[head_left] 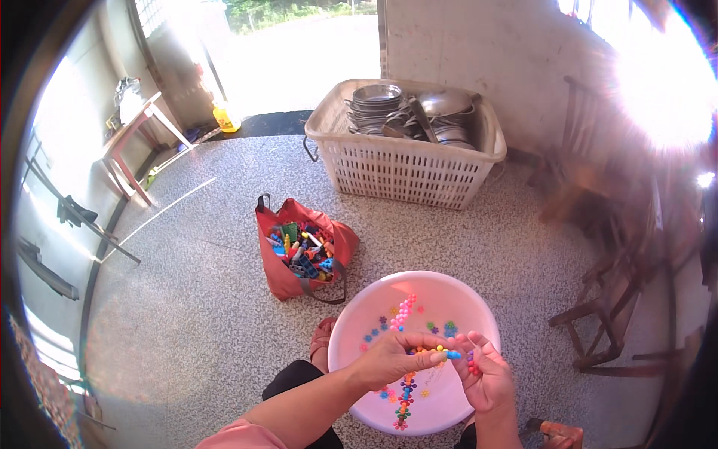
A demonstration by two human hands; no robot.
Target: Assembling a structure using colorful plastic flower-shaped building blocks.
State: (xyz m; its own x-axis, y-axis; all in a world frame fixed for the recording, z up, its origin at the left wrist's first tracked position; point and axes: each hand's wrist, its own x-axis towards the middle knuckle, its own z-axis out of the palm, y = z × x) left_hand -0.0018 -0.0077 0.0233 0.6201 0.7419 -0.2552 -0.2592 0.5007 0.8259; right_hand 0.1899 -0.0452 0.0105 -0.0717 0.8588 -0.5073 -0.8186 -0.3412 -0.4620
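A pink round basin [449, 295] sits on the floor in front of me with small colourful snowflake-shaped toy pieces [402, 313] scattered in it, some joined into chains. My left hand [393, 358] pinches a small chain of coloured pieces [440, 350] over the basin. My right hand [488, 374] faces it, palm up, fingers around the other end of that chain and a few pink pieces. Both hands meet above the basin's near half. A longer chain of joined pieces [404, 400] lies in the basin below my left hand.
A red bag [288, 278] full of colourful building blocks stands open to the basin's left. A white plastic basket [404, 168] of metal bowls sits farther back. Wooden chairs [606, 299] stand on the right, a small table [142, 127] and a yellow bottle [226, 117] at the far left.
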